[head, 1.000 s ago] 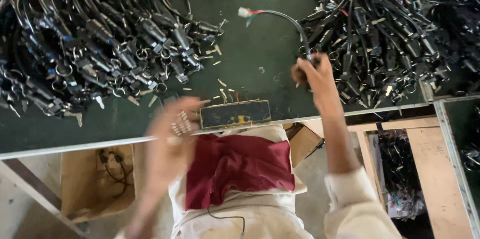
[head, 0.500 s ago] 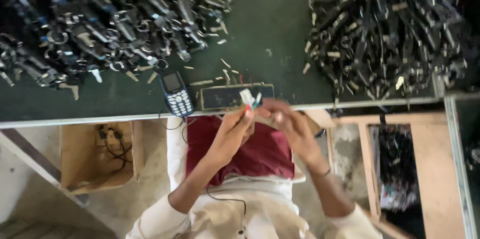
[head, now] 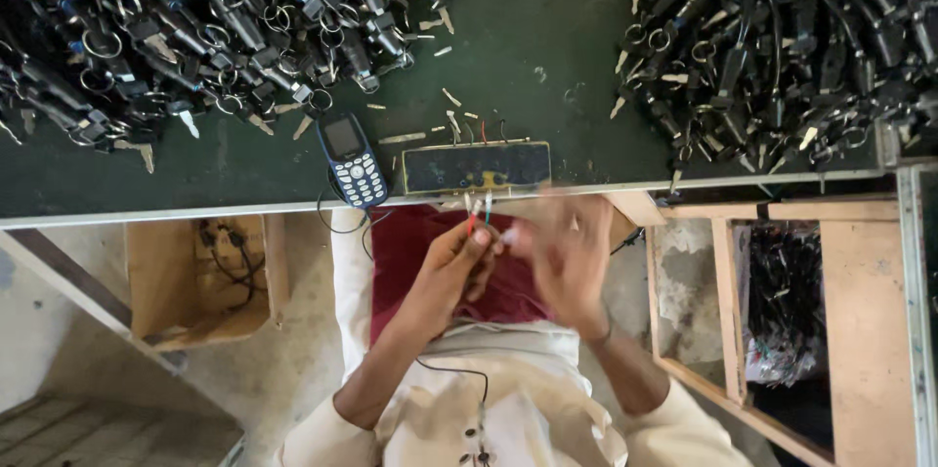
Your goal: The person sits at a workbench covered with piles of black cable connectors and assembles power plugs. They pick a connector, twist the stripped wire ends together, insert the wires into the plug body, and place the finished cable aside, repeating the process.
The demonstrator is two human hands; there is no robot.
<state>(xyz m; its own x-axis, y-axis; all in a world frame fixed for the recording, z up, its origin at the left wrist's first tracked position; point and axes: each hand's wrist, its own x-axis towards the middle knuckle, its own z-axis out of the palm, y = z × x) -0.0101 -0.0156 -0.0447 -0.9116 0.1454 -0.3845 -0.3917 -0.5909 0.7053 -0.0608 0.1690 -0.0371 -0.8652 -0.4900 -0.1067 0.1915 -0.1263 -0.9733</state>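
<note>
The person's left hand (head: 457,257) is held just below the near edge of the dark green tabletop (head: 528,27), its fingers pinched around a few thin wire ends (head: 477,213), red, white and green-tipped, which stand upright between the fingertips and almost reach the tabletop's edge. The right hand (head: 567,252) is close beside the left and blurred with motion, so whether its fingers are open or closed on anything cannot be told. Directly above the wires, a small dark rectangular box (head: 477,168) with yellow marks lies at the tabletop's edge, and a blue keypad phone (head: 352,162) lies just to its left. A large pile of black cable parts with metal rings (head: 195,18) covers the tabletop's left, another pile (head: 782,37) its right. A cardboard box (head: 200,276) sits below the tabletop at left.
</note>
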